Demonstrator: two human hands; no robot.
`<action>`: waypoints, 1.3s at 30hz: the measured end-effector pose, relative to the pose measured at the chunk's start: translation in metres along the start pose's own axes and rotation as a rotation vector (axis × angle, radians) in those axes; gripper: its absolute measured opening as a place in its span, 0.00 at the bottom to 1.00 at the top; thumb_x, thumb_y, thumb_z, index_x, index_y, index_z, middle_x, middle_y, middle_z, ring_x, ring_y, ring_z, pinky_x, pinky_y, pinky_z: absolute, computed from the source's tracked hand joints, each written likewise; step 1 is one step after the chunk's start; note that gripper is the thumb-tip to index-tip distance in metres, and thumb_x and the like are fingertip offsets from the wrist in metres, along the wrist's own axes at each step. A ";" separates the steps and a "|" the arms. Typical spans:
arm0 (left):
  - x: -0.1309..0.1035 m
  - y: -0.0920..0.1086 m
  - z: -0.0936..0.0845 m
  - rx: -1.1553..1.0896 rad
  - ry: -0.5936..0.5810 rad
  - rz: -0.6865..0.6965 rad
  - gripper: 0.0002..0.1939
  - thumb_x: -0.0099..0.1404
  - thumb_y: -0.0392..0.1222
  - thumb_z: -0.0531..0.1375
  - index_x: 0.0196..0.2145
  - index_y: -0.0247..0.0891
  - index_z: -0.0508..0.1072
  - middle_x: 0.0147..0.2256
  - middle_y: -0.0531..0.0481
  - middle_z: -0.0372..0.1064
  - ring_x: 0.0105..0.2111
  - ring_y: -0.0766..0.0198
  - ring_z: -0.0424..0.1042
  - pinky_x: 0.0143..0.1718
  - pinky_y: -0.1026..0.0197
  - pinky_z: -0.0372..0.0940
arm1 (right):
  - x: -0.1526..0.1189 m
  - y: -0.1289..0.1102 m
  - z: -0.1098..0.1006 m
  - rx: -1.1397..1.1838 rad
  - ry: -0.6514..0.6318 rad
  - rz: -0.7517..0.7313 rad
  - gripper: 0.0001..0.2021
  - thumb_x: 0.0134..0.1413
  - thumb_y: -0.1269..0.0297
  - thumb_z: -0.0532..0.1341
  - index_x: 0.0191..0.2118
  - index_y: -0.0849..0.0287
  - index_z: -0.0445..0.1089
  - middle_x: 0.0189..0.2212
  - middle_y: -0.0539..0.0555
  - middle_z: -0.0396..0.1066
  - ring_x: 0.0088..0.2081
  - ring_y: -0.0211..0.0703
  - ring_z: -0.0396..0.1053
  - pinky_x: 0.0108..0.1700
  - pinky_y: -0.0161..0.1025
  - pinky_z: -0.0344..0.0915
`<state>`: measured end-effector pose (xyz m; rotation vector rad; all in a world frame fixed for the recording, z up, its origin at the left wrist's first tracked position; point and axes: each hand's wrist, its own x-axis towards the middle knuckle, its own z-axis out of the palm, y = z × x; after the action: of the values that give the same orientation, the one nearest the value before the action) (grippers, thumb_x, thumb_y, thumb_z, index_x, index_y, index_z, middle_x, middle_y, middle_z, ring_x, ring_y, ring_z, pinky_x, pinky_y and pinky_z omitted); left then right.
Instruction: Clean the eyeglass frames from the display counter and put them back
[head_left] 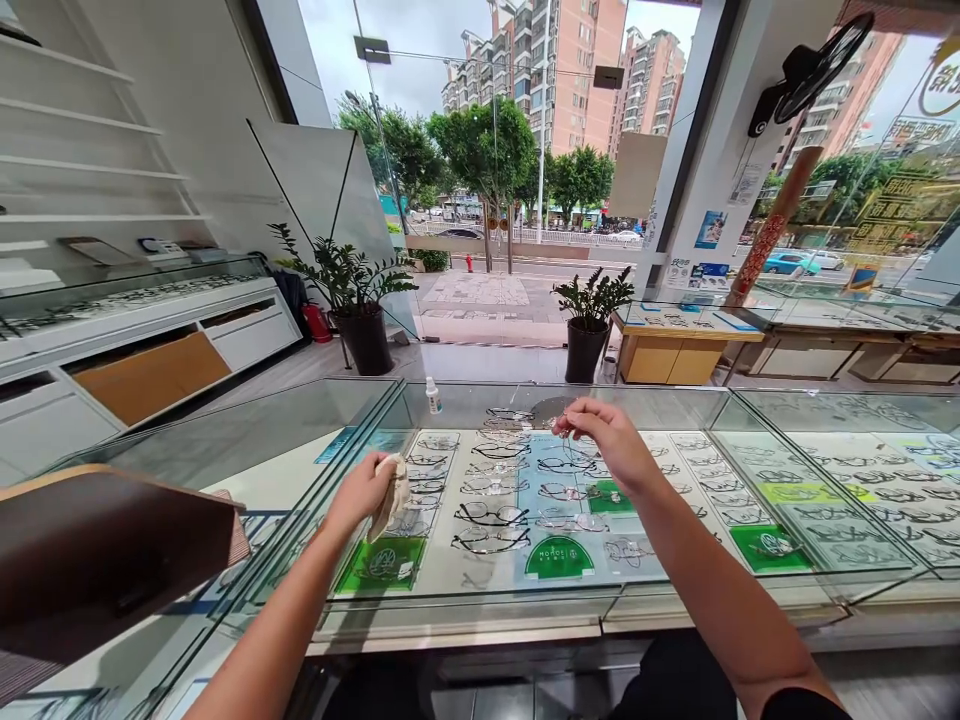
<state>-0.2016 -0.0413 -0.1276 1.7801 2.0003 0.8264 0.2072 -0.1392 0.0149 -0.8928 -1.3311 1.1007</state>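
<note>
My left hand is closed on a cream cloth, above the left part of the glass display case. Farther forward and to the right, my right hand pinches something thin and small, seemingly part of a pair of glasses; its shape is hard to make out. Between my hands, a column of glasses runs away from me. A small white spray bottle stands near the far edge of the case. Green and pale blue display cards lie beneath some glasses.
A dark brown curved object is at the lower left. Beyond the case stand two potted plants, a wooden cabinet and glass doors. More glass cases adjoin at the right. A black fan hangs at the upper right.
</note>
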 end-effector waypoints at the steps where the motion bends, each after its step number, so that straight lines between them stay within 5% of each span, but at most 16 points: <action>1: -0.001 -0.005 -0.001 0.020 -0.013 -0.003 0.16 0.66 0.52 0.54 0.39 0.37 0.72 0.34 0.44 0.75 0.38 0.50 0.75 0.38 0.57 0.64 | -0.002 -0.002 0.000 -0.017 -0.010 0.001 0.09 0.59 0.56 0.68 0.32 0.55 0.79 0.32 0.51 0.82 0.35 0.44 0.74 0.42 0.42 0.64; 4: -0.003 -0.011 -0.002 0.129 -0.012 -0.033 0.18 0.65 0.52 0.56 0.42 0.36 0.75 0.42 0.36 0.76 0.46 0.40 0.75 0.44 0.51 0.64 | -0.007 -0.008 0.001 -0.056 -0.041 0.003 0.10 0.59 0.56 0.67 0.31 0.55 0.79 0.31 0.51 0.82 0.35 0.43 0.73 0.41 0.42 0.64; 7: -0.008 0.006 -0.003 0.225 0.092 -0.006 0.24 0.67 0.51 0.55 0.52 0.33 0.74 0.55 0.26 0.71 0.58 0.30 0.68 0.54 0.41 0.61 | -0.009 -0.013 0.001 -0.086 -0.065 0.000 0.10 0.59 0.56 0.66 0.31 0.55 0.79 0.31 0.51 0.81 0.35 0.43 0.72 0.41 0.42 0.64; 14: -0.071 0.128 -0.011 -0.086 0.346 0.639 0.23 0.73 0.54 0.59 0.59 0.39 0.70 0.61 0.37 0.69 0.63 0.45 0.67 0.67 0.45 0.58 | -0.006 -0.005 0.003 -0.094 -0.103 0.029 0.09 0.58 0.59 0.66 0.28 0.54 0.77 0.29 0.49 0.79 0.34 0.43 0.71 0.41 0.42 0.64; 17: -0.098 0.172 -0.008 -0.195 0.315 0.794 0.34 0.67 0.55 0.68 0.65 0.40 0.65 0.64 0.35 0.67 0.65 0.43 0.66 0.67 0.42 0.60 | -0.003 0.002 0.005 -0.105 -0.128 0.048 0.09 0.58 0.59 0.65 0.29 0.55 0.77 0.30 0.49 0.79 0.35 0.43 0.71 0.41 0.41 0.63; 20: -0.107 0.196 -0.001 -0.265 0.276 0.847 0.39 0.63 0.56 0.72 0.66 0.40 0.65 0.62 0.35 0.68 0.63 0.43 0.68 0.64 0.43 0.64 | -0.001 0.005 0.006 -0.109 -0.146 0.052 0.09 0.58 0.59 0.65 0.29 0.55 0.77 0.29 0.49 0.78 0.35 0.43 0.71 0.41 0.41 0.63; 31: -0.104 0.203 0.015 -0.308 0.283 0.802 0.27 0.64 0.56 0.72 0.54 0.40 0.74 0.49 0.41 0.77 0.50 0.50 0.76 0.51 0.50 0.72 | 0.004 0.007 0.003 -0.200 -0.218 0.079 0.12 0.60 0.57 0.64 0.28 0.55 0.76 0.29 0.50 0.77 0.35 0.44 0.71 0.44 0.44 0.66; 35: -0.099 0.201 0.015 -0.320 0.386 0.812 0.26 0.63 0.55 0.73 0.53 0.40 0.75 0.47 0.43 0.77 0.46 0.54 0.77 0.45 0.54 0.74 | 0.001 0.002 0.001 -0.286 -0.162 0.041 0.12 0.61 0.52 0.66 0.43 0.54 0.76 0.42 0.53 0.79 0.45 0.47 0.74 0.51 0.47 0.68; 39: -0.085 0.204 0.008 -0.343 0.478 0.772 0.28 0.61 0.56 0.74 0.52 0.40 0.75 0.46 0.44 0.77 0.45 0.56 0.77 0.42 0.55 0.75 | -0.004 -0.005 -0.002 -0.493 0.023 -0.148 0.26 0.55 0.49 0.72 0.56 0.50 0.70 0.54 0.55 0.76 0.54 0.52 0.73 0.55 0.51 0.68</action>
<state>-0.0233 -0.1132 -0.0182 2.2874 1.2089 1.8412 0.2104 -0.1440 0.0181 -1.1361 -1.6548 0.6515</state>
